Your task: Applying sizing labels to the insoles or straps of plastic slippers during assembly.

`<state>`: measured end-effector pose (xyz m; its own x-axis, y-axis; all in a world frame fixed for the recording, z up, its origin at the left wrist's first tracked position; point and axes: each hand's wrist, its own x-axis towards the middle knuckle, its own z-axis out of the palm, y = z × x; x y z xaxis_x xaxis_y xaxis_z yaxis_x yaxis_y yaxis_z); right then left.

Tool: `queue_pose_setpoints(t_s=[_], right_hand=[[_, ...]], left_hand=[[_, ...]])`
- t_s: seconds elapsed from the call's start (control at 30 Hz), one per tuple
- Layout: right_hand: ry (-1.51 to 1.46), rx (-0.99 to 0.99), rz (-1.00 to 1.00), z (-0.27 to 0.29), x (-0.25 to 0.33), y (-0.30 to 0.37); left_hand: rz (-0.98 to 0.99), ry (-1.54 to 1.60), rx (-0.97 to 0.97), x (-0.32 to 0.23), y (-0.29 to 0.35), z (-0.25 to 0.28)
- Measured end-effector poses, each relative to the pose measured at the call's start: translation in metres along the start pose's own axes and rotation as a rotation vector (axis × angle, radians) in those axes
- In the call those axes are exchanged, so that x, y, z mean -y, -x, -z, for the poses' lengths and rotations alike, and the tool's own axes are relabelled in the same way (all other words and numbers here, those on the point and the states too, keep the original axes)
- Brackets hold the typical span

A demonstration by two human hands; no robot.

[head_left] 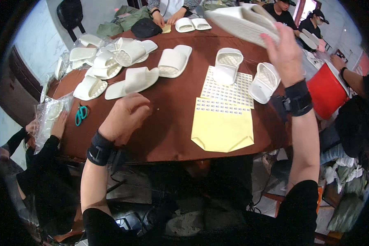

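Note:
Raised at the upper right, my right hand (285,53) grips a white slipper (246,24) whose ribbed side faces me. My left hand (125,117) hovers over the table's near left part with its fingers curled inward. Whether anything is in those fingers is hidden. Just beyond it lies a white slipper (135,81), with another slipper (174,61) farther back. Right of the middle, a sheet of small printed stickers (229,90) overlaps a yellow backing sheet (221,131). One white slipper (227,65) rests on the sticker sheet's far end, and another (265,82) lies at its right.
A pile of white slippers (110,57) with clear bags covers the table's far left. Teal scissors (81,115) lie near a co-worker's hand (59,125) on a bagged slipper. Across the table are another person's hands (168,17). A red stool-like object (328,90) stands at right.

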<state>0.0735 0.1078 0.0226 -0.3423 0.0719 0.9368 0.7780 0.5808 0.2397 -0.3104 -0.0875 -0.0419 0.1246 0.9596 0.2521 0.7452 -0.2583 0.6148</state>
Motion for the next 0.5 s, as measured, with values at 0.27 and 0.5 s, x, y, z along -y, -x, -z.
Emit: queue_pose_setpoints(t_s=[0.27,0.5], right_hand=[[0.056,0.602,-0.215,-0.043,-0.089,0.084],[-0.143,0.658,-0.229,-0.023,-0.041,0.086]], left_hand=[[0.01,-0.392,-0.45,0.138,-0.047,0.044],[0.476,0.2,-0.29,0.144,-0.096,0.027]])
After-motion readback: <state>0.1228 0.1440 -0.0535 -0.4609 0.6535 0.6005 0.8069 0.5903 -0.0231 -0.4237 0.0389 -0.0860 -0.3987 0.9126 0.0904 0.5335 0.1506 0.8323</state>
